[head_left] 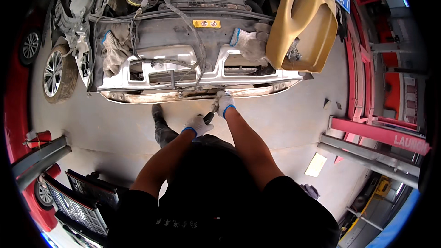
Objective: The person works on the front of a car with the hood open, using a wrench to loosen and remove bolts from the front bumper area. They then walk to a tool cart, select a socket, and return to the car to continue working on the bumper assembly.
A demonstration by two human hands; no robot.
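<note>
My left hand (197, 125), in a white work glove with a blue cuff, is closed around a tool with a black handle (209, 118). That handle points up toward the lower edge of the white bumper beam (161, 96) on the stripped car front. At the beam's edge, right of its middle, my right hand (225, 103), gloved alike, is closed at the tool's far end. Its fingers and the tool's tip are too small to make out clearly, so exactly what they grip is hidden.
A cut-open golden plastic jug (329, 41) holding small metal parts rests on the car's right front. Loose gloves (117, 50) lie on the front panel. A wheel (59, 73) is at left, grille parts (78, 197) lower left, a red lift arm (376, 133) right.
</note>
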